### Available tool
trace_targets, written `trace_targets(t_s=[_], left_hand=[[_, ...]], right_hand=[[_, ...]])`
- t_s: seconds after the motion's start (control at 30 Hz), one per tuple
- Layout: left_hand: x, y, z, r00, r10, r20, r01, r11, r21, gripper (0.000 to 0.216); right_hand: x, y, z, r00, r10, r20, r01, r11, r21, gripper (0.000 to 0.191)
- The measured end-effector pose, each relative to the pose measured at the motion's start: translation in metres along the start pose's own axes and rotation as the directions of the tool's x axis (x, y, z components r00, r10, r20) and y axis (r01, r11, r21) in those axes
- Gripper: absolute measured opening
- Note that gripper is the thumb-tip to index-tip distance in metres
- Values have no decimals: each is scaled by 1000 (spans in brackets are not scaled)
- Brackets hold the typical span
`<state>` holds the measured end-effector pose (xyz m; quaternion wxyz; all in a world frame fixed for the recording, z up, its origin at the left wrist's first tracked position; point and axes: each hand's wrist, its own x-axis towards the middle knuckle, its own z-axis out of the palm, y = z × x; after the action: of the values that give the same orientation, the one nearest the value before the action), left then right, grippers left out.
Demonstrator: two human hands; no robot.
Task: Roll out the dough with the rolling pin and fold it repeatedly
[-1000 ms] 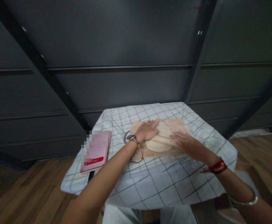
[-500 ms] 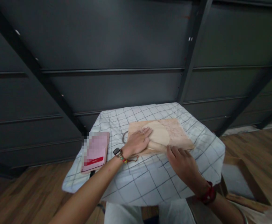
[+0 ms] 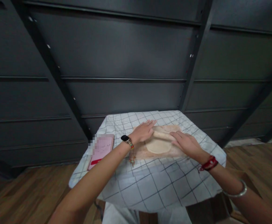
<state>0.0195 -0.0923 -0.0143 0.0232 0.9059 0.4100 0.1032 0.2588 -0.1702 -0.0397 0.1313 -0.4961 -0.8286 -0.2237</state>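
Note:
A pale round of dough (image 3: 158, 146) lies flat on a wooden board (image 3: 142, 152) on a small table. A light wooden rolling pin (image 3: 164, 135) lies across the far edge of the dough. My left hand (image 3: 143, 132) rests flat on the pin's left end, fingers stretched out. On the pin's right end lies my right hand (image 3: 184, 143), palm down and fingers flat. A watch and beaded band are on my left wrist, a red thread and a metal bangle on my right.
A white checked cloth (image 3: 150, 186) covers the table. A pink booklet (image 3: 100, 148) lies at its left edge. Dark panelled wall and slanted metal beams (image 3: 56, 77) stand right behind the table. Wooden floor lies on both sides.
Both hands have moved away from me, from the board's near side to the rolling pin at the far edge of the dough. The view has shifted slightly.

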Motion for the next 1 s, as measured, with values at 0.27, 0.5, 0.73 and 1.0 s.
trace_targets(t_s=[0.27,0.5,0.73,1.0], left_hand=[[52,-43,35,970,-97,222,110,993,-50,64],[74,-54,41,966,102,238,-90,994,-61,70],[61,-54,41,965,110,237,-93,992,-85,65],[45,-50,40,961,54,273,-50,999,-20,59]], right_hand=[[34,-4,33,986,-124,114,88,958,274,23],[49,15,65,981,-195,-4,185,925,331,35],[32,-24,50,988,-153,-6,147,935,322,36],[23,-40,42,986,-168,-9,159,917,366,43]])
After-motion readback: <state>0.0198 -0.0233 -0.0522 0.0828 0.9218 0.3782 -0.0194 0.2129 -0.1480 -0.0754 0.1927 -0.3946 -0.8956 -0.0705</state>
